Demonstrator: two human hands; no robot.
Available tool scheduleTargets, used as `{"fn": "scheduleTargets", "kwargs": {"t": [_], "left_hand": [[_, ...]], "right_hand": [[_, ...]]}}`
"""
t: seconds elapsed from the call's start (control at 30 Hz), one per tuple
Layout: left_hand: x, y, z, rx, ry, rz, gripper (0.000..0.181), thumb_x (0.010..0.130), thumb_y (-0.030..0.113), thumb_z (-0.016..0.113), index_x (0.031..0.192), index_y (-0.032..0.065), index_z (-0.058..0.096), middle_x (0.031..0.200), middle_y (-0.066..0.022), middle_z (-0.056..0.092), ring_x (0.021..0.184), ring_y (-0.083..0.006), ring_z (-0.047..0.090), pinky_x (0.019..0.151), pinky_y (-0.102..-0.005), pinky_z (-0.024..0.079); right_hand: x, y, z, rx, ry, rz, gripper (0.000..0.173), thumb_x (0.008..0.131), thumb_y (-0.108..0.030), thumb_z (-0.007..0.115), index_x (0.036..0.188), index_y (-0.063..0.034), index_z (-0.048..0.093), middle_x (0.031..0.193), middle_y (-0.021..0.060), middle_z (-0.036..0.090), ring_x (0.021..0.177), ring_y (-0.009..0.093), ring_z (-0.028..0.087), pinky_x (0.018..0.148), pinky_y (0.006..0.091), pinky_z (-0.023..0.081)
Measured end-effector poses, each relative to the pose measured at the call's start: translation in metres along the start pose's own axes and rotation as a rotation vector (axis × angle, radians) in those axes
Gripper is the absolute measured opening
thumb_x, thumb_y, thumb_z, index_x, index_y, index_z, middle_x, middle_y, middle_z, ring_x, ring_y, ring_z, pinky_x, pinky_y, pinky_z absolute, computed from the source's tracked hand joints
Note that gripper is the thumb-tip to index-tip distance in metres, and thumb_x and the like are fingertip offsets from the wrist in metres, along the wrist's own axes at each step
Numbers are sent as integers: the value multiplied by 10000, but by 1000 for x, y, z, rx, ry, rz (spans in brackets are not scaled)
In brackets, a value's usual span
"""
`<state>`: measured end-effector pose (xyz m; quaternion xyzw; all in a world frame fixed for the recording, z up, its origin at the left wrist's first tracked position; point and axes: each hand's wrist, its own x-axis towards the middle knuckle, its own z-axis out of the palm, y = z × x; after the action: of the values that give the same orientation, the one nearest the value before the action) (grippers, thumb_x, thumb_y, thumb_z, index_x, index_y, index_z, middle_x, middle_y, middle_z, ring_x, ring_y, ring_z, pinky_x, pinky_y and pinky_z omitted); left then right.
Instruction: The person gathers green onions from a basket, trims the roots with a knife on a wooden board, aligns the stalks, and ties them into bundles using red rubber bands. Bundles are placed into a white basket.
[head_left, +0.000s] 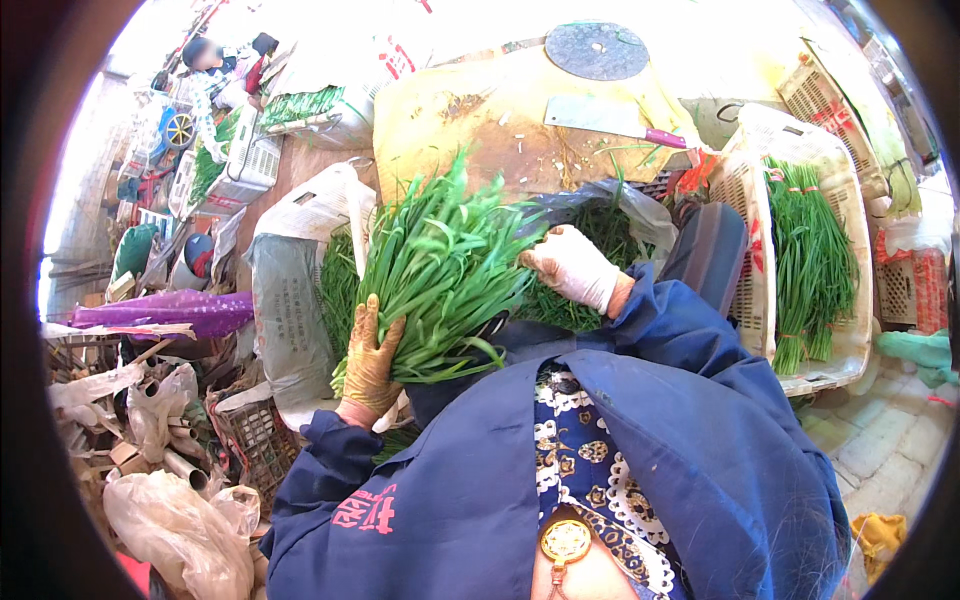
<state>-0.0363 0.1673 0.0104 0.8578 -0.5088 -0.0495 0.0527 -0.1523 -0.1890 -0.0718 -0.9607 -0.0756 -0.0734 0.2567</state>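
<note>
A large loose bunch of garlic chives (446, 277) lies before me, its leaves fanned towards the upper right. My left hand (371, 360), in a stained yellow glove, grips the bunch near its lower left end, thumb and fingers spread around the stalks. Curled at the right edge of the leaves is my right hand (574, 266), in a white glove with soiled fingertips. Whether it pinches any leaf is hidden. Below it, more loose greens (559, 304) lie beside dark plastic. Left of the bunch stands a white plastic crate (300, 214) holding further greens.
A cleaver (592, 116) with a red handle and a round dark board (596, 51) rest on the yellow-covered table (457, 124). On my right, a white crate (817, 379) holds banded chive bundles (810, 262). Plastic bags (176, 532) and scraps lie at left. Another person (217, 79) sits farther off.
</note>
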Motion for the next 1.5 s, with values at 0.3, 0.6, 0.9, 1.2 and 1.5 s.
{"fn": "scheduleTargets", "kwargs": {"t": [0.3,0.6,0.9,1.2,1.5], "left_hand": [[42,25,-13,5,5,-50,1128,546,457,883,1509,219,347,1614,-238,93,1468,-503,68,1155,-636,100],[59,57,7,240,-135,-146,1048,564,423,879,1484,293,393,1625,-155,137,1471,-463,113,1158,-633,124],[67,51,5,196,-131,-209,1078,557,419,884,1492,240,378,1627,-143,135,1475,-438,125,1162,-615,160],[64,49,7,179,-108,-204,1100,557,412,881,1504,230,353,1626,-144,138,1475,-438,124,1163,-612,159],[62,48,9,171,-75,-194,1099,559,416,880,1505,233,349,1625,-147,139,1476,-437,123,1165,-609,155]], "right_hand": [[-10,31,40,167,63,25,175,787,-139,608,958,-149,642,718,147,638,704,385,645,618,466,518],[-34,101,7,238,450,619,188,891,-216,599,976,-83,700,828,158,689,817,359,675,754,416,535],[6,-19,-2,121,95,-295,323,957,-305,574,1151,-60,655,1139,153,663,1081,361,614,910,453,487],[16,-13,2,1305,304,471,172,974,-66,552,1102,-9,652,892,12,661,827,85,608,775,239,501],[31,-31,-1,479,124,392,363,871,-386,657,1102,-107,695,1008,158,706,960,332,669,834,404,517]]}}
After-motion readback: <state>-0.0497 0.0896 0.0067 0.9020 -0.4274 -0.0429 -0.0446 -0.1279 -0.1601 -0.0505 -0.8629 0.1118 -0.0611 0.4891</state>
